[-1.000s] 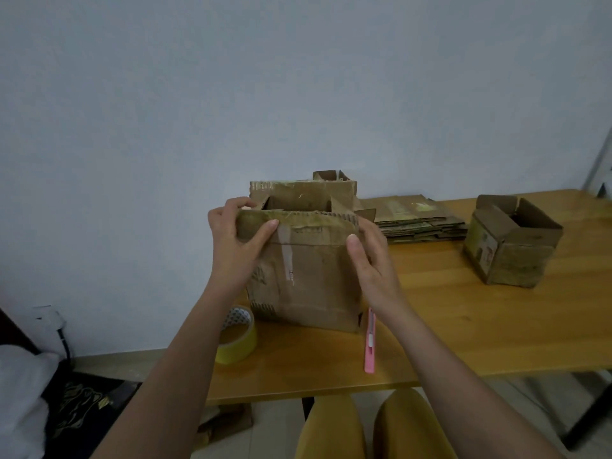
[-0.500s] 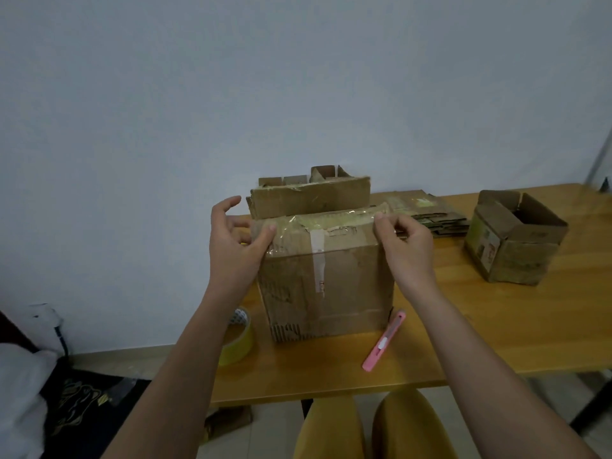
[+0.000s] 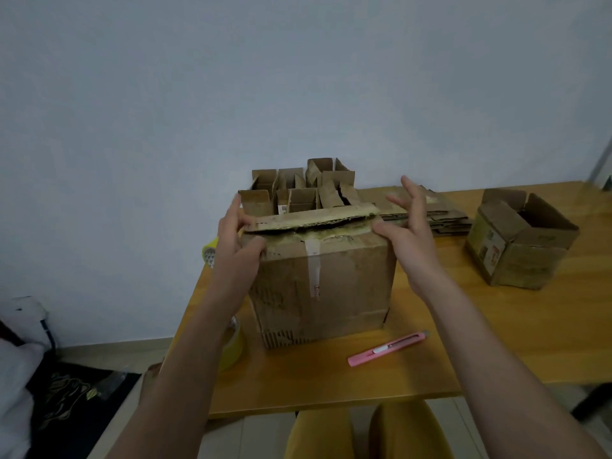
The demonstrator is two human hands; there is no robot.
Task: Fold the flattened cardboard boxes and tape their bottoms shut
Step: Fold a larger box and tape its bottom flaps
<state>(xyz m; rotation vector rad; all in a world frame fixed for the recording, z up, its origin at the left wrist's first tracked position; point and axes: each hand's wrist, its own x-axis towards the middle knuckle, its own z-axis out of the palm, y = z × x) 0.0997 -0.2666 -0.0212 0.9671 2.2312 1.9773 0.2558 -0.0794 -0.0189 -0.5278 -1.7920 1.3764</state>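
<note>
A worn brown cardboard box (image 3: pixel 318 283) stands on the wooden table (image 3: pixel 496 329) in front of me, a strip of white tape running down its near face. Its two long top flaps lie nearly closed, with a narrow gap between them. My left hand (image 3: pixel 238 246) grips the box's top left corner, thumb on the near flap and fingers against the end of the far flap. My right hand (image 3: pixel 409 223) hovers at the top right corner with fingers spread; only its thumb touches the box.
A yellow tape roll (image 3: pixel 231 346) lies under my left forearm, and another roll (image 3: pixel 209 253) shows behind my left hand. A pink utility knife (image 3: pixel 387 347) lies near the front edge. Folded boxes (image 3: pixel 298 187), flattened cardboard (image 3: pixel 440 217) and an open box (image 3: pixel 520 240) stand behind and right.
The far flap has come down onto the box's top. My right hand has let go of the right corner and spread its fingers. My left hand has closed on the left corner.
</note>
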